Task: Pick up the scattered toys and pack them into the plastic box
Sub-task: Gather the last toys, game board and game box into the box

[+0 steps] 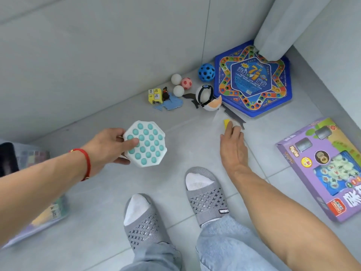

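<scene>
Most of the toys are still on the floor, so the task looks early on. The left hand (111,145) grips the white octagonal pop toy (146,144) by its edge, thumb curled over the teal bubbles, and holds it off the tiles at about 9 o'clock from the feet. The plastic box (35,202) lies at 8 o'clock, cut off by the frame edge and partly behind the left forearm; it seems to hold some coloured items already, but they are too blurred to name. The right hand (233,142) reaches to 1 o'clock with fingers extended, its fingertips on a small yellow piece (226,123); whether they pinch it I cannot tell. Left to pack, by my judgement: the yellow cube (155,96), two white balls (176,78), the pink ball (186,83), the blue holed ball (206,72), the open capsule ball (207,98), flat blue and grey cut-outs, the blue star game board (254,79) at 1 o'clock and the purple game box (324,169) at 3 o'clock. A grey pillar or curtain covers the board's far corner.
</scene>
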